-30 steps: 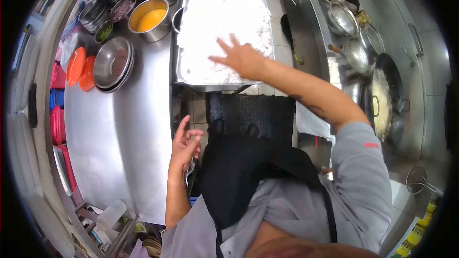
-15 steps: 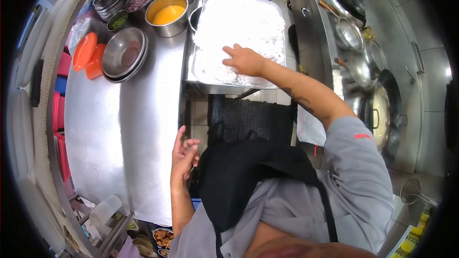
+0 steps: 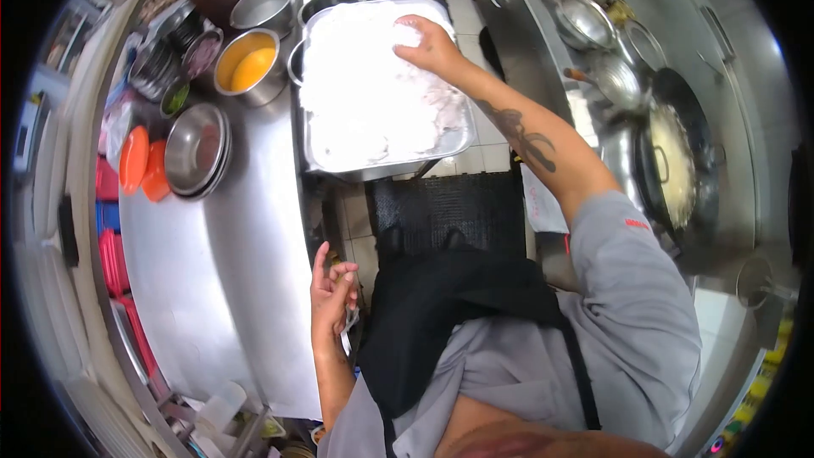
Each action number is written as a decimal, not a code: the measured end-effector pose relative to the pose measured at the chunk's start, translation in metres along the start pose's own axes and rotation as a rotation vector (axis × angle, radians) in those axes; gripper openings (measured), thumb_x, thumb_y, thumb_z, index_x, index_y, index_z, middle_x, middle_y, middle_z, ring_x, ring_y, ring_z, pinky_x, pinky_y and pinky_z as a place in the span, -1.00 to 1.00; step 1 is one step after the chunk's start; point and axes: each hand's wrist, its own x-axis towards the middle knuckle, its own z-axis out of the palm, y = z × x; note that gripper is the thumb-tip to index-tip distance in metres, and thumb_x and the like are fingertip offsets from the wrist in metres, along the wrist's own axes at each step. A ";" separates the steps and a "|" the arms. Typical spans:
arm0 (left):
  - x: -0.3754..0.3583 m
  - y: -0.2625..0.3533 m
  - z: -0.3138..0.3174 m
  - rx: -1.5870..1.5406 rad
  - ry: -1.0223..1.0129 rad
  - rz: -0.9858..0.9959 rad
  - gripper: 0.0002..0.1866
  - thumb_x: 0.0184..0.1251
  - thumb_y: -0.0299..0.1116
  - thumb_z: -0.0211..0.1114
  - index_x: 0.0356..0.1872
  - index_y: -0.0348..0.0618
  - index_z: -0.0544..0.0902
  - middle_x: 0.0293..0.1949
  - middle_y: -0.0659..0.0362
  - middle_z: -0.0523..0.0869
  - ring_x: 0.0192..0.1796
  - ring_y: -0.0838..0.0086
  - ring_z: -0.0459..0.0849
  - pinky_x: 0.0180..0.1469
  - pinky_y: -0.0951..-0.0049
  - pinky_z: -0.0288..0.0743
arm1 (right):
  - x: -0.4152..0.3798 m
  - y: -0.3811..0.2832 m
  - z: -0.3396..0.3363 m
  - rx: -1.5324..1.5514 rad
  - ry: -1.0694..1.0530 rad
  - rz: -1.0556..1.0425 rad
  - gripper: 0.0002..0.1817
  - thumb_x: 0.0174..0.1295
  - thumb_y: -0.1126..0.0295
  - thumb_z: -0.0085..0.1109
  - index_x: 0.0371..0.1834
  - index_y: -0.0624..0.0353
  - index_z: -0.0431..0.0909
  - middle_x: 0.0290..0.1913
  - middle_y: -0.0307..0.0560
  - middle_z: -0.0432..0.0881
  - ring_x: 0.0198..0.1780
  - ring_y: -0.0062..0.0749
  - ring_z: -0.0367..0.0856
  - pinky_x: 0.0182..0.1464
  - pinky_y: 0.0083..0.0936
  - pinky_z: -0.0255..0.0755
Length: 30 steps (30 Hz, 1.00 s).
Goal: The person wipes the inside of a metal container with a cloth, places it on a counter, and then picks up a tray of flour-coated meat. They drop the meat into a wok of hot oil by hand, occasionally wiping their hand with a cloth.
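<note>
- White, clumpy mass [image 3: 365, 76] lies beyond the left hand [image 3: 332, 295], whose fingers stand parted, seemingly empty.
- Silvery, metal-looking rectangular tray [image 3: 441, 147] holds it, walled presumably against spills.
- Right hand [image 3: 431, 47], well apart, curves over the mass's far side; glare hides any grip.

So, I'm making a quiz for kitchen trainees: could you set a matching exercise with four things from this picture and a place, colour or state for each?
1. Right hand
2. Left hand
3. Apron
4. Yellow stuff

A. Black
B. In a steel pot
C. At the white heap in the tray
D. Apart from the tray, one finger extended

Pairs: 1-C, 2-D, 3-A, 4-B
</note>
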 end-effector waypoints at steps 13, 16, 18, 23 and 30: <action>0.037 0.023 0.058 0.137 -0.252 -0.040 -0.28 0.38 -0.57 0.15 0.49 0.00 0.05 -0.12 0.05 0.62 -0.60 0.65 0.45 -0.66 0.69 0.35 | -0.081 -0.124 -0.254 -0.069 0.515 -0.101 -0.53 -0.04 0.40 0.44 0.00 0.22 0.57 -0.26 -0.17 0.68 -0.28 -0.56 0.64 -0.22 -0.57 0.54; 0.052 0.021 0.070 0.147 -0.321 -0.056 -0.28 0.37 -0.58 0.16 0.49 0.00 0.06 -0.12 0.04 0.61 -0.59 0.64 0.46 -0.66 0.70 0.36 | -0.159 -0.153 -0.337 -0.405 0.601 -0.201 -0.62 -0.01 0.53 0.35 -0.06 0.25 0.58 -0.20 -0.14 0.67 -0.13 -0.50 0.60 -0.02 -0.52 0.51; 0.057 0.019 0.088 0.149 -0.356 -0.073 -0.27 0.36 -0.59 0.16 0.49 -0.01 0.06 -0.13 0.04 0.61 -0.58 0.64 0.46 -0.66 0.70 0.36 | -0.225 -0.156 -0.394 -0.533 0.633 -0.047 -0.60 0.00 0.57 0.33 -0.02 0.20 0.56 -0.14 -0.19 0.65 -0.08 -0.53 0.57 0.01 -0.50 0.50; 0.070 0.012 0.127 0.227 -0.421 -0.095 -0.26 0.34 -0.59 0.18 0.49 -0.03 0.05 -0.14 0.06 0.61 -0.56 0.65 0.47 -0.66 0.70 0.37 | -0.395 -0.119 -0.475 -0.993 0.775 0.415 -0.52 0.03 0.35 0.40 0.06 0.17 0.56 -0.16 -0.14 0.68 -0.12 -0.51 0.62 -0.02 -0.50 0.51; 0.056 -0.001 0.153 0.302 -0.404 -0.114 -0.26 0.33 -0.61 0.17 0.49 -0.04 0.07 -0.13 0.08 0.61 -0.55 0.68 0.47 -0.65 0.71 0.35 | -0.583 -0.022 -0.551 -1.216 0.713 0.880 -0.45 -0.05 0.31 0.41 0.09 0.17 0.57 -0.09 0.22 0.66 -0.05 -0.06 0.67 0.09 -0.30 0.49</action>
